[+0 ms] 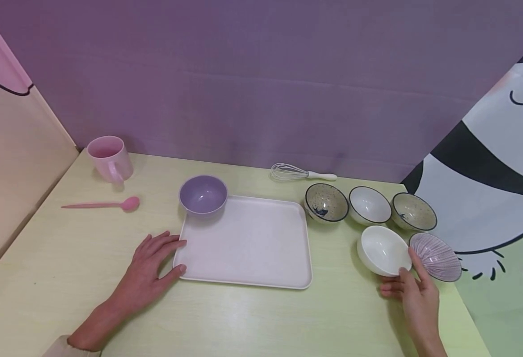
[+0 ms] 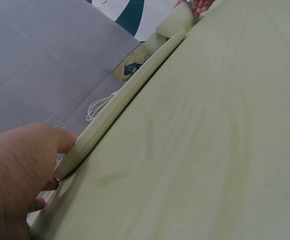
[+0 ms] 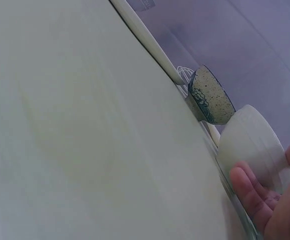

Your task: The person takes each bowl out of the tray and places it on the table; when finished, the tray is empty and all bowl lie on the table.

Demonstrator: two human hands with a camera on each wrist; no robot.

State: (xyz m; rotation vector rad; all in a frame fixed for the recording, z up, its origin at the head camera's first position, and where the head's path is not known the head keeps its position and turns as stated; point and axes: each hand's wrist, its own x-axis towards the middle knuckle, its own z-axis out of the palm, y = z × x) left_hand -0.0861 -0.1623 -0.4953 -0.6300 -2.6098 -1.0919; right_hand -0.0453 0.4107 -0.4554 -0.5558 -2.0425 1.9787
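At the right in the head view, my right hand (image 1: pixel 415 297) holds a plain white bowl (image 1: pixel 383 252) by its near right side. In the right wrist view, fingers (image 3: pixel 252 192) curl against the outside of that bowl (image 3: pixel 254 145), which is tilted. My left hand (image 1: pixel 147 267) rests at the left edge of a white rectangular tray (image 1: pixel 248 243), its fingers fairly straight and thumb touching near the front corner. A purple bowl (image 1: pixel 203 196) sits over the tray's back left corner. Right beside the held bowl lies a purple-striped bowl (image 1: pixel 435 257).
Behind the held bowl stand a speckled bowl (image 1: pixel 326 203), a white dark-rimmed bowl (image 1: pixel 370 206) and another speckled bowl (image 1: pixel 414 211). A whisk (image 1: pixel 301 173) lies at the back. To the left are a pink mug (image 1: pixel 109 158) and a pink spoon (image 1: pixel 102 204).
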